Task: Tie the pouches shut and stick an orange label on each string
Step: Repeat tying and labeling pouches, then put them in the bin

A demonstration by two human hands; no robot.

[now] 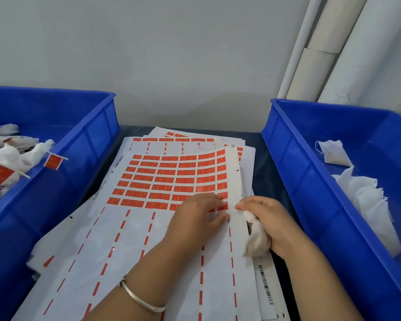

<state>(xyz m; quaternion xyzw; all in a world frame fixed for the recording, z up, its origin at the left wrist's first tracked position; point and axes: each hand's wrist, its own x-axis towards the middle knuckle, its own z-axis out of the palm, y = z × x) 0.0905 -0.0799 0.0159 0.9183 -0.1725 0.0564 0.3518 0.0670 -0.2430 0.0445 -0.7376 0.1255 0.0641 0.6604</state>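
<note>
A sheet of orange labels (171, 177) lies on top of a paper stack in the middle. My left hand (198, 213) rests on the sheet's lower right rows, its fingertips on an orange label (222, 206) at the sheet's edge. My right hand (267, 222) grips a white cloth pouch (256, 239) in its palm, its fingertips touching the sheet's right margin. Whether the left fingers pinch the label cannot be made out.
A blue bin (79, 144) on the left holds tied pouches with orange labels (53, 161). Another blue bin (310, 181) on the right holds plain white pouches (333, 151). White tubes (317, 66) lean against the wall at the back right.
</note>
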